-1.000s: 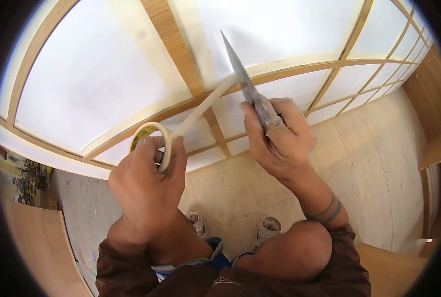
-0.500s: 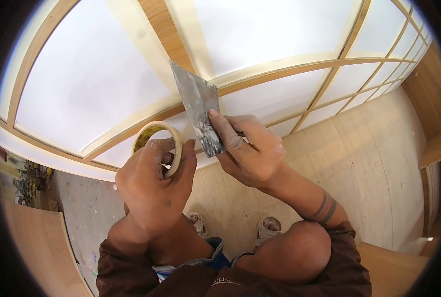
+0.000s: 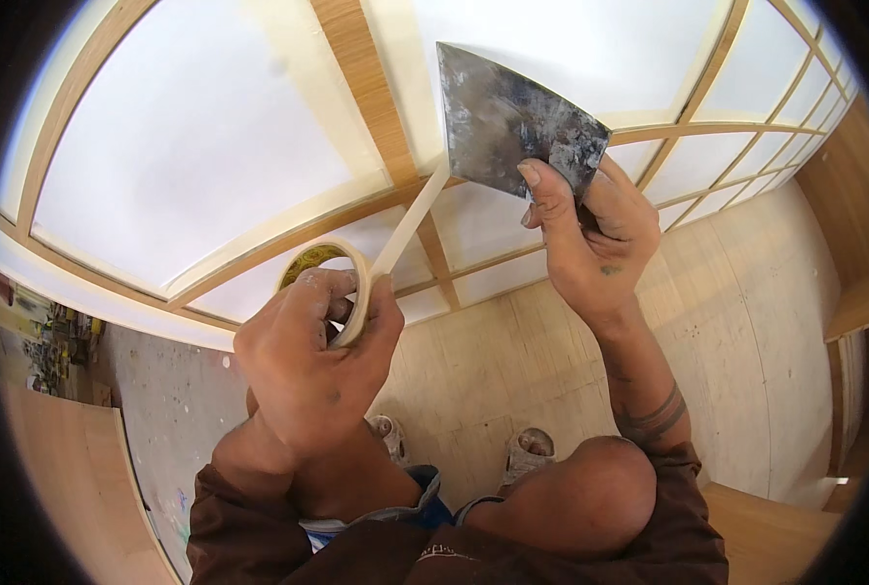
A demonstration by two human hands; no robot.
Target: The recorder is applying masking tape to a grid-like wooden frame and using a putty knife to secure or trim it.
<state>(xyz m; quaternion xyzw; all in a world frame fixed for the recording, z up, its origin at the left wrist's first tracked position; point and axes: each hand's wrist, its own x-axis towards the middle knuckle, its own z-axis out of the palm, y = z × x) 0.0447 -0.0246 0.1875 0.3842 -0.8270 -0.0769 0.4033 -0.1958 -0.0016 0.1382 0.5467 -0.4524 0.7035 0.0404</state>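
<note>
My left hand is closed around a roll of cream masking tape, with fingers through its core and the thumb at its outer edge. From the roll a pulled-out tape strip slants up to the lower left edge of a metal putty scraper. The wide blade is smeared with grey and white. My right hand grips it, thumb on the near face and fingers behind; whether they also pinch the strip's end is hidden.
Behind both hands stands a white panel with wooden bars, some edged with cream tape. A pale plywood floor lies below it. To the left are a grey floor patch and a wooden board. Brown wooden furniture stands at right.
My right hand has moved right and away from the roll, turning the scraper's broad face into view. A tape strip now stretches between roll and blade. My left hand has hardly moved.
</note>
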